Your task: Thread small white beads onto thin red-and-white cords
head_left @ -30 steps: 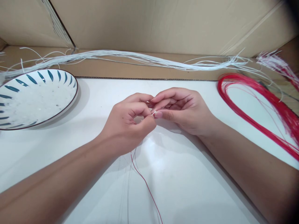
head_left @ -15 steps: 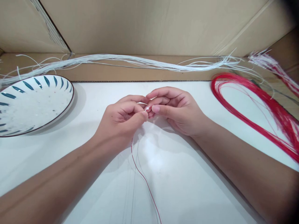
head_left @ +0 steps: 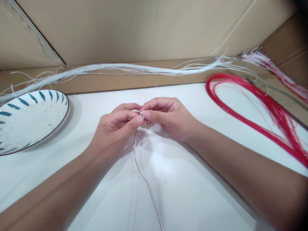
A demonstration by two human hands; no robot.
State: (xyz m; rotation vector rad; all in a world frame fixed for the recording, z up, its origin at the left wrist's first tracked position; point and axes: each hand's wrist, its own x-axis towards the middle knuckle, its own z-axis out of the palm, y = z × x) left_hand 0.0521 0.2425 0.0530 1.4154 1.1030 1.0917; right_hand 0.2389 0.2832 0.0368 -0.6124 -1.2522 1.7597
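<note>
A thin red thread (head_left: pixel 144 179) hangs from my fingertips and trails down over the white tabletop (head_left: pixel 197 192) toward me, its upper end meeting a tiny white tip (head_left: pixel 141 112) that I hold at the centre of the tabletop. My left hand (head_left: pixel 113 128) pinches that tip between thumb and forefinger, the other fingers curled in beneath. My right hand (head_left: pixel 168 117) comes in from the other side, its thumb and forefinger pressed on the same tip, so the two hands touch at the fingertips. Faint pale strands (head_left: pixel 134 192) run beside the red thread; I cannot tell how many. To the left of my hands, well apart, sits a round white ceramic plate with blue leaf-shaped marks and a dark rim (head_left: pixel 31 118). To their right lies a looped bundle of red threads (head_left: pixel 252 109), curving along the tabletop's edge. Beyond my hands, a long bundle of white threads (head_left: pixel 120 68) stretches across a brown cardboard ledge (head_left: pixel 108 81), and behind it stands a brown cardboard wall (head_left: pixel 144 29).
</note>
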